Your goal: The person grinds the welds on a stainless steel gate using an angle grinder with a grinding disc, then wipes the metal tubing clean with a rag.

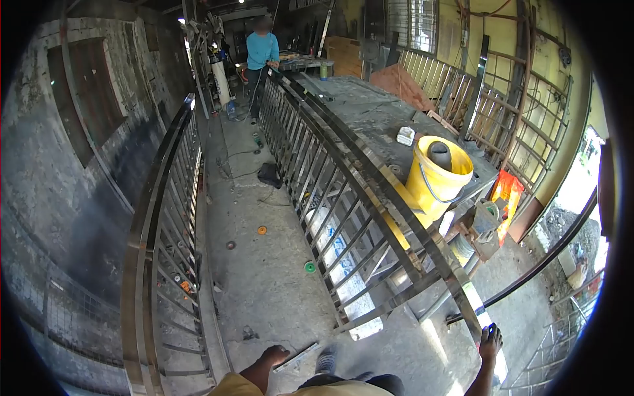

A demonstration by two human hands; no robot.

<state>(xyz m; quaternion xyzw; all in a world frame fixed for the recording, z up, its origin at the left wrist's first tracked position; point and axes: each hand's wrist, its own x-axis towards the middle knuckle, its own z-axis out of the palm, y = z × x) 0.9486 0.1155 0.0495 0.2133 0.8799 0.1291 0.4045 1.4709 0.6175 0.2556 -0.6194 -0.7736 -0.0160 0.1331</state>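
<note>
My right hand (491,342) is wrapped over the near end of a long, shiny square metal tube (456,280). The tube runs away from me along the top of a barred metal railing (330,178), beside the worktable. At the far end, a person in a blue top (263,49) has a hand at the tube and railing. My left hand (276,355) hangs low with its fingers curled in; their inner side is hidden. Just beside it in this view is a flat metal strip (297,357) near my foot.
A yellow bucket (429,191) stands on the dark worktable (356,92) beside a white container (405,136). Another railing (158,251) stands at left. Cables, a dark bag (269,175), an orange disc (262,230) and a green disc (310,266) lie on the concrete floor.
</note>
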